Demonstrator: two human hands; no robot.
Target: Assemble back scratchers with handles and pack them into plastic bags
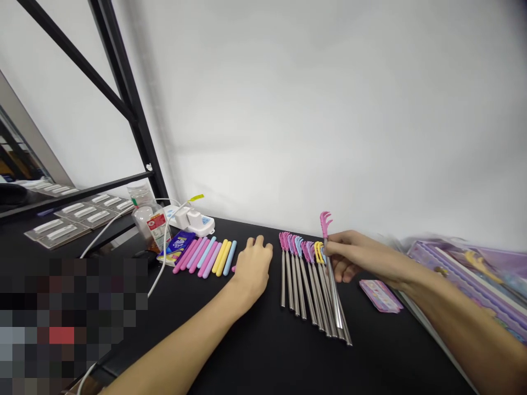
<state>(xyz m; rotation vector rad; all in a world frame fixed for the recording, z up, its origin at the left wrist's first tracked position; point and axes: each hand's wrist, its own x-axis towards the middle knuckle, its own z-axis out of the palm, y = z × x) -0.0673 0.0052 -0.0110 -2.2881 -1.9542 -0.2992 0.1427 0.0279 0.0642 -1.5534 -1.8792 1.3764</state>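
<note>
Right of centre in the frame, your right hand (345, 255) pinches a pink-clawed back scratcher (325, 226) just below its head, apparently so the steel rod can slant freely over the row of back scratchers (309, 292), laid side by side, presumably to keep their claws untangled. Mid-frame, your left hand (253, 264) mostly hides a pink tube (234, 269) beside the pastel tubes (222, 259); whether it grips, I cannot tell.

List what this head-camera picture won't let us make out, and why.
Head view: most of the pink piece, hidden by the left hand.
Head view: print on the small card, too small.
Head view: the rest of the purple packaging, cut by the right edge.
</note>
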